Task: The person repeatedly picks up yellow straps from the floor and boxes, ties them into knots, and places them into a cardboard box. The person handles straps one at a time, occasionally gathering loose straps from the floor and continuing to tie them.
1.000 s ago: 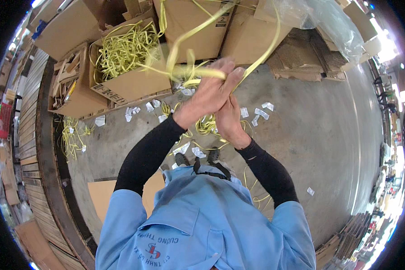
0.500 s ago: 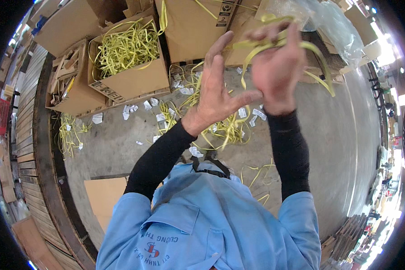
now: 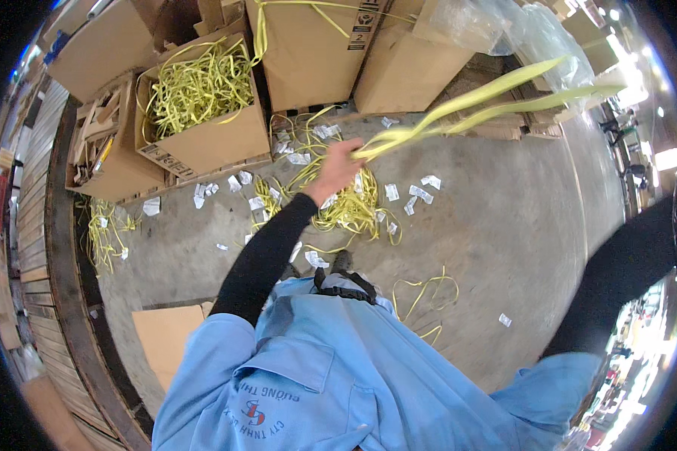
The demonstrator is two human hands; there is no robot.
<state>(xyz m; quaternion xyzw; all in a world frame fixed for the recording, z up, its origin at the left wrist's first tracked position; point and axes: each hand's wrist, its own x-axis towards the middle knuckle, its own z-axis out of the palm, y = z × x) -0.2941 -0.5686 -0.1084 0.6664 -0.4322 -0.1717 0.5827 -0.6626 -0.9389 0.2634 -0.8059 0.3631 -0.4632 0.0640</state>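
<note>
My left hand (image 3: pixel 338 171) is closed around yellow strapping bands (image 3: pixel 414 134). Two long strands stretch from it through the air toward the upper right, blurred by motion. Below the hand, a tangled heap of the same yellow strap (image 3: pixel 353 210) lies on the concrete floor among white paper scraps. My right arm (image 3: pixel 624 259) reaches far out to the right, and its hand is beyond the picture's edge.
An open cardboard box (image 3: pixel 203 146) full of tangled yellow strap stands at the upper left. Next to it is a box of cardboard pieces (image 3: pixel 101 161). Tall cartons (image 3: pixel 308 60) and clear plastic film (image 3: pixel 538 37) are at the back. A loose strap (image 3: pixel 429 283) lies near my feet.
My hands were close together in front of me, the right one blurred with strap. Now the right has swung out of view to the right, and the left grips the trailing bands.
</note>
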